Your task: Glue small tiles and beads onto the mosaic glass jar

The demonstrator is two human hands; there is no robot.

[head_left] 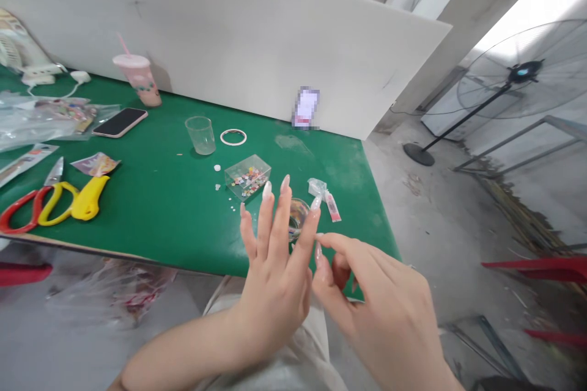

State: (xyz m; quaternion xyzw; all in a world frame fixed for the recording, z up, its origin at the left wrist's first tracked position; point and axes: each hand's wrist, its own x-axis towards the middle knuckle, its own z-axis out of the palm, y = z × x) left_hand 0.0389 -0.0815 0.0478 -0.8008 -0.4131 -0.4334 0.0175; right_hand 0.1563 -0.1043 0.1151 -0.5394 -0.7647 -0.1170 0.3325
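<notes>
My left hand [277,266] is raised near the front edge of the green table, its fingers stretched out and apart with nothing in them. Partly hidden behind it is a round, clear object [299,212] with coloured bits in it. Close beside the left index finger, my right hand [378,290] has its thumb and index fingertips nearly together; anything between them is too small to make out. Just beyond the left fingertips stands a clear box [247,178] of small colourful pieces. A small tube [332,206] and a crumpled clear wrapper [317,187] lie to the right.
Farther back on the table [174,208] are a clear cup [200,135], a white ring [233,137] and a propped phone [306,107]. Left are scissors [34,201], a yellow-handled tool [89,198], another phone [120,123] and a pink tumbler [140,79]. A white partition [220,43] borders the back.
</notes>
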